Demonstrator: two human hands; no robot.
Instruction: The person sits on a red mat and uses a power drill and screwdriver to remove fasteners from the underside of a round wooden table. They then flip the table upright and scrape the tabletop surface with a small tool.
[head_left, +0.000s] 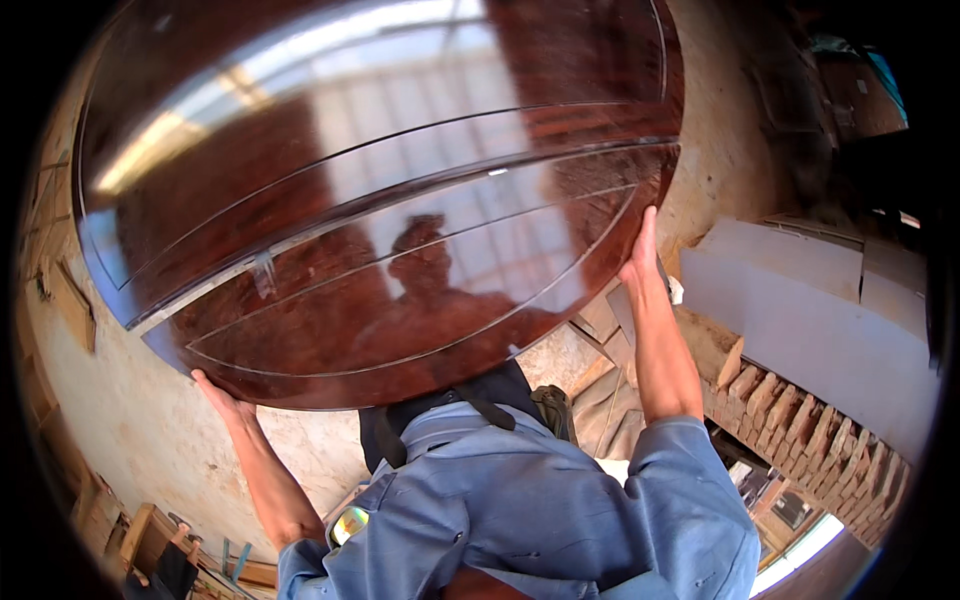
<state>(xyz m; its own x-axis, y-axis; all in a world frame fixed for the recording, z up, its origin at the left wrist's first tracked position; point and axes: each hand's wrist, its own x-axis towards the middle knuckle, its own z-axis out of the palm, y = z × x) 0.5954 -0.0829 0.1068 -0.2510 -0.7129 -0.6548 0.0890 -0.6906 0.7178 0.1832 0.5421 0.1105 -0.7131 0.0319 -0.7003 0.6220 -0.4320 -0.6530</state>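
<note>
A glossy, dark red-brown wooden panel with a curved outer edge [300, 330] lies in front of my body, like the end leaf of a table. My left hand [225, 398] grips its left corner, thumb on the rim and the other fingers hidden underneath. At the right end, my right hand [642, 250] holds the curved edge in the same way. Beyond it stretches a larger matching table top [585, 60], inlaid with a thin pale line. A narrow gap, widest at the left, runs between the two straight edges. Windows and a silhouette reflect in the polish.
To the right stands a long pale grey box-like piece [800, 275], with a stack of rough wooden pieces [800, 420] beside it. Boards [70, 305] lean at the far left. A person in dark clothing [175, 572] is at the lower left.
</note>
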